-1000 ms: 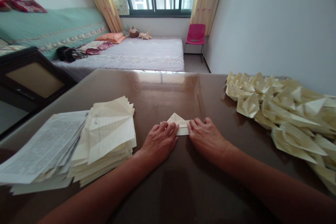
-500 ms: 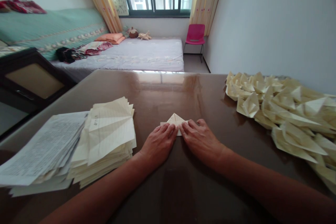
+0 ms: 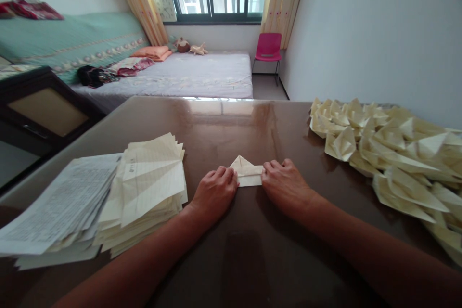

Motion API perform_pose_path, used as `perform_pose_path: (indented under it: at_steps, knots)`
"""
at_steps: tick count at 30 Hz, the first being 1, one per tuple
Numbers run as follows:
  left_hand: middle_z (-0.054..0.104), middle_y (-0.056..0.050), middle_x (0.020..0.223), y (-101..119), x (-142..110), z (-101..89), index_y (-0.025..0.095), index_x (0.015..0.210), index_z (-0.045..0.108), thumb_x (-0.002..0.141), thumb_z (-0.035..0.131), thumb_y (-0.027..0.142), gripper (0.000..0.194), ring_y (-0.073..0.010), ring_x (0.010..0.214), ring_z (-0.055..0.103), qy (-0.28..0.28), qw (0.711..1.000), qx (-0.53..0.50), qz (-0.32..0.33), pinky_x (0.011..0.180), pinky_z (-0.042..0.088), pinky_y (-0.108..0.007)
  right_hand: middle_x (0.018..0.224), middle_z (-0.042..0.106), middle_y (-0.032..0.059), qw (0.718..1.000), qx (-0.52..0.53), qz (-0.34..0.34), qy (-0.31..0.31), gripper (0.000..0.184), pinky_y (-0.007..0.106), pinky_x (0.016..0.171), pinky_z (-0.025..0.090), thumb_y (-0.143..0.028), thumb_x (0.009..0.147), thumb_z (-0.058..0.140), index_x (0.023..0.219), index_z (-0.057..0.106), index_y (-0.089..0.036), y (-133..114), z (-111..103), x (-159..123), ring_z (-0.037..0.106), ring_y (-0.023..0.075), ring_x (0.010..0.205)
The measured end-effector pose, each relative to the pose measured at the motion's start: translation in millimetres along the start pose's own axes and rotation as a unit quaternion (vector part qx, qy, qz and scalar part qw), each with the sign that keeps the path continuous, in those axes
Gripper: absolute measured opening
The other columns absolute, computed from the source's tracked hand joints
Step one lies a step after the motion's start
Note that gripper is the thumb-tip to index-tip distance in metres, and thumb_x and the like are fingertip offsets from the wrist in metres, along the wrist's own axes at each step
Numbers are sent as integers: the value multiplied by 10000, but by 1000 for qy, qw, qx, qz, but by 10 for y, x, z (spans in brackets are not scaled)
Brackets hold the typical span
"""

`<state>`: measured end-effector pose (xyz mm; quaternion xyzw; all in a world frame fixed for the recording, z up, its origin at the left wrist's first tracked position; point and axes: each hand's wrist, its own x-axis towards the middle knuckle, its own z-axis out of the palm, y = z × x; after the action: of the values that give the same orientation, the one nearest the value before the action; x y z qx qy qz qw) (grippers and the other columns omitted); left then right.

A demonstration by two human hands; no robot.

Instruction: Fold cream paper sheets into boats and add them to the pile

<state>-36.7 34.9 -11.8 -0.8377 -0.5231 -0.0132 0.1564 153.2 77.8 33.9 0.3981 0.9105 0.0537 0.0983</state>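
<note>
A small folded sheet of cream paper [image 3: 249, 171] lies on the brown tabletop in front of me, with a pointed peak at the top and a band folded along its lower part. My left hand [image 3: 215, 187] has its fingers closed on the paper's left end. At the right end, my right hand [image 3: 285, 180] grips the edge with curled fingers. Both thumbs are mostly hidden. The paper's middle shows between the two hands.
On the left lie a stack of cream lined sheets [image 3: 144, 187] and a pile of printed white pages [image 3: 61, 207]. Many folded paper shapes [image 3: 393, 144] are heaped at the right. Beyond the table [image 3: 216, 127] are a bed [image 3: 212, 72] and a pink chair [image 3: 268, 47].
My hands have moved apart from the paper's middle towards its two ends, and the fingers have curled. More of the paper's folded band is now in view.
</note>
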Motion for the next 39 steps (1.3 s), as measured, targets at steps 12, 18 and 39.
perform_pose_path:
  at_steps: [12, 18, 39]
  knots:
    - [615, -52, 1053, 1, 19, -13, 204, 1165, 559, 936, 437, 480, 378, -209, 976, 544, 17, 998, -57, 20, 749, 439, -333, 989, 638, 65, 997, 56, 24, 38, 200, 297, 653, 373, -323, 948, 437, 958, 592, -197, 256, 103, 187, 614, 211, 892]
    - [610, -54, 1062, 32, 15, -12, 201, 1178, 542, 946, 435, 448, 355, -211, 994, 542, 15, 998, -56, 17, 728, 433, -324, 1052, 603, 32, 988, 150, 27, 26, 215, 259, 640, 379, -371, 935, 447, 1032, 570, -224, 371, 199, 258, 616, 151, 827]
    - [622, -51, 994, 21, 46, -26, 217, 1140, 567, 974, 402, 304, 249, -187, 929, 553, 45, 998, -46, 5, 705, 462, -292, 1046, 612, 35, 990, 136, -20, 19, 207, 243, 674, 375, -331, 917, 471, 1027, 620, -237, 432, 158, 250, 615, 146, 852]
